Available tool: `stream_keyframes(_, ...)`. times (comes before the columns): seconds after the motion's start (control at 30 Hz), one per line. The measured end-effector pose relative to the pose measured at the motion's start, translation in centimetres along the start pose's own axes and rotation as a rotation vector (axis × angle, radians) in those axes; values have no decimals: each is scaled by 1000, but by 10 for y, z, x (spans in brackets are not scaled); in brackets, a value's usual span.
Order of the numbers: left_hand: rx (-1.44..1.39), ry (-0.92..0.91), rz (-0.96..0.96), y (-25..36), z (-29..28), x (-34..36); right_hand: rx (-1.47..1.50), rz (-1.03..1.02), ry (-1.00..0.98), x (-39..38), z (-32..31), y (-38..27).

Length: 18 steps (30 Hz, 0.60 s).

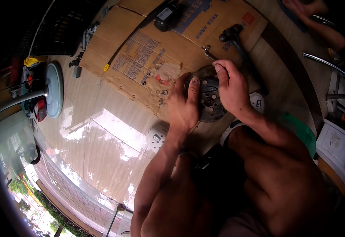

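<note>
A round, dark, greasy metal part (209, 103) with bolts and a central hub lies on the cardboard in front of me. My left hand (183, 103) is closed round its left side, thumb resting on the top face. At the upper right edge of the part, my right hand (232, 87) is closed with bent fingers on a shiny angled wrench (208, 53), whose bent end sticks out beyond the fingertips. Its rest is hidden behind the hand. A dark hammer (241, 48) lies just beyond my right hand, its handle running toward me.
Under the work lies flattened cardboard (141, 55) with small nuts and washers (162, 93). A black device with a screen (165, 15) sits at the far side. A round pale-blue stand base (54, 89) is at left, a green basin (300, 134) at right. Another person's arm (324, 29) shows far right.
</note>
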<state>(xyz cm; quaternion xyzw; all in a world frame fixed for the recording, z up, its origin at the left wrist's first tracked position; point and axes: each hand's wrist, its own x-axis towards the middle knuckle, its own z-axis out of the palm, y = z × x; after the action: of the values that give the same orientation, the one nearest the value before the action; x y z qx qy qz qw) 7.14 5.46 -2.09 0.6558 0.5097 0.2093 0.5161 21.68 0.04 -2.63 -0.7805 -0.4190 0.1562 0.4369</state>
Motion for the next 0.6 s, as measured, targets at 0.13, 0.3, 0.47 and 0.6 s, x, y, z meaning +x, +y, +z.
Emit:
stream_keyframes(0.13, -23, 42, 33, -4, 1, 1, -19, -21, -18, 2, 0, 0)
stream_keyframes(0.3, -24, 32, 26, -3, 3, 0, 15, 42, -32, 2, -1, 0)
stream_keyframes(0.47, -30, 16, -11, 0, 1, 0, 53, 89, -31, 0, 0, 0)
stream_keyframes(0.6, -29, 41, 60, 2, 2, -1, 68, 72, 32, -3, 1, 4)
